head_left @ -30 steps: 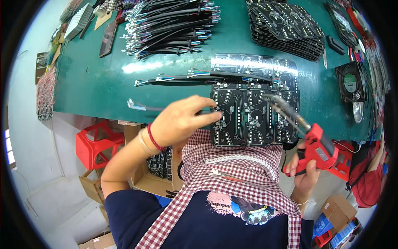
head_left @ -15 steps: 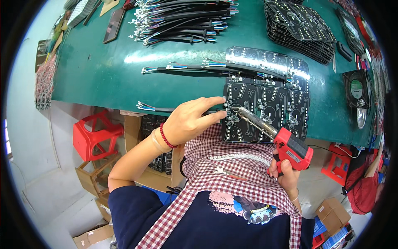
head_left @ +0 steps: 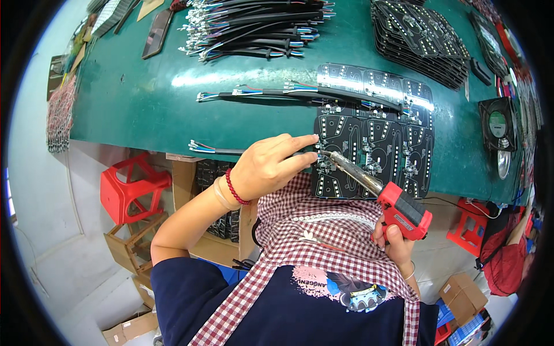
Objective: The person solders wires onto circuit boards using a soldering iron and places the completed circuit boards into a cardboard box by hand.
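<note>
My right hand (head_left: pixel 397 245) is wrapped round the red and black handle of a soldering gun (head_left: pixel 404 212). The gun's metal barrel slants up and left, its tip at the left edge of a black circuit board panel (head_left: pixel 340 130) with rows of small white parts. At that same edge, my left hand (head_left: pixel 271 164) holds a black-sleeved cable (head_left: pixel 225 151) under its palm, thumb and index finger stretched to the board. The cable's loose coloured wire ends with white plugs point left. The wire ends between my fingertips and the tip are too small to make out.
Further cables (head_left: pixel 259 92) lie across the panel's upper part. Behind are a heap of black cables (head_left: pixel 254 29), a stack of circuit boards (head_left: pixel 421 34) and a phone (head_left: pixel 157 34). A small fan (head_left: pixel 497 124) stands at the right. Red stools (head_left: pixel 135 187) flank the green table (head_left: pixel 133 109).
The soldering gun has shifted slightly left, its tip staying by the board's left edge. The panel sits a touch further right. My left hand keeps its hold on the cable.
</note>
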`<state>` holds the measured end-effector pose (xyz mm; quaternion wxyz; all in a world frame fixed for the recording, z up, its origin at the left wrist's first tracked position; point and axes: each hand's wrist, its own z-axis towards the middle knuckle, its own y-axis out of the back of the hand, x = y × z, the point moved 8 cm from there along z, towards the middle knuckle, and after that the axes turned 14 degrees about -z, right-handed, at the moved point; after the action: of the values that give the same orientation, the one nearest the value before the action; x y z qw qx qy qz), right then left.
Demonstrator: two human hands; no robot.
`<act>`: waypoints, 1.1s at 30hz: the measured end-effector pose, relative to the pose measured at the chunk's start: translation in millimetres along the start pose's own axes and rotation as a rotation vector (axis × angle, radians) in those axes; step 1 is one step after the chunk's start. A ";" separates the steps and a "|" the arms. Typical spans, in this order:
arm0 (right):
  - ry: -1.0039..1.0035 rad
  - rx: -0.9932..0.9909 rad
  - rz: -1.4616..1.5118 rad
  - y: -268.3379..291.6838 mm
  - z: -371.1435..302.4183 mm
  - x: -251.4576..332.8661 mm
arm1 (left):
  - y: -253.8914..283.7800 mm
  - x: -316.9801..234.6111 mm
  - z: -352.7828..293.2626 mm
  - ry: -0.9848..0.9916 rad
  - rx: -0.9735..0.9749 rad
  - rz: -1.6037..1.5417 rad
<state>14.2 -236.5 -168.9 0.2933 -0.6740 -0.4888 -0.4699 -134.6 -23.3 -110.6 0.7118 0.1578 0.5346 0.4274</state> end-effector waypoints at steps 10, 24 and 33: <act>-0.005 -0.034 -0.057 1.9 -3.0 -5.0 | 0.7 -2.1 1.6 0.012 -0.015 -0.016; 0.026 -0.022 0.010 2.9 -11.3 -6.0 | 0.0 -3.2 5.6 0.051 0.057 0.017; 0.025 0.020 -0.098 1.8 -11.6 -12.9 | -0.4 -0.5 6.9 0.023 0.040 -0.012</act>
<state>10.8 -251.9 -176.2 0.2829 -0.6403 -0.5222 -0.4871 -128.3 -22.3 -107.9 0.7048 0.1641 0.5522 0.4140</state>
